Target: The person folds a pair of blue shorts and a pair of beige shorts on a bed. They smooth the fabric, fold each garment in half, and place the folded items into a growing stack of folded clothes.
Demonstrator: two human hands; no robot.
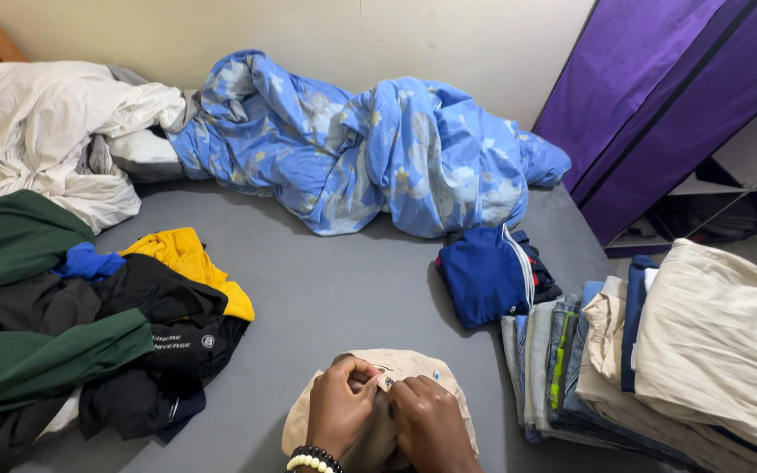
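Note:
A beige garment [413, 368] lies on the grey bed [326, 280] at the bottom centre. My left hand [342, 407], with a bead bracelet at the wrist, pinches the garment near its waistband button. My right hand [427, 420] grips the same fabric right beside it, fingers closed on the cloth. The two hands touch each other over the garment's top edge. The lower part of the garment is hidden under my hands.
A loose heap of dark, green and yellow clothes [89, 324] lies at left. Folded stacks [659, 359] and a blue folded top [484, 271] sit at right. A blue floral duvet [361, 140] and white bedding [54, 131] lie along the wall. A purple fabric wardrobe [659, 96] stands at right.

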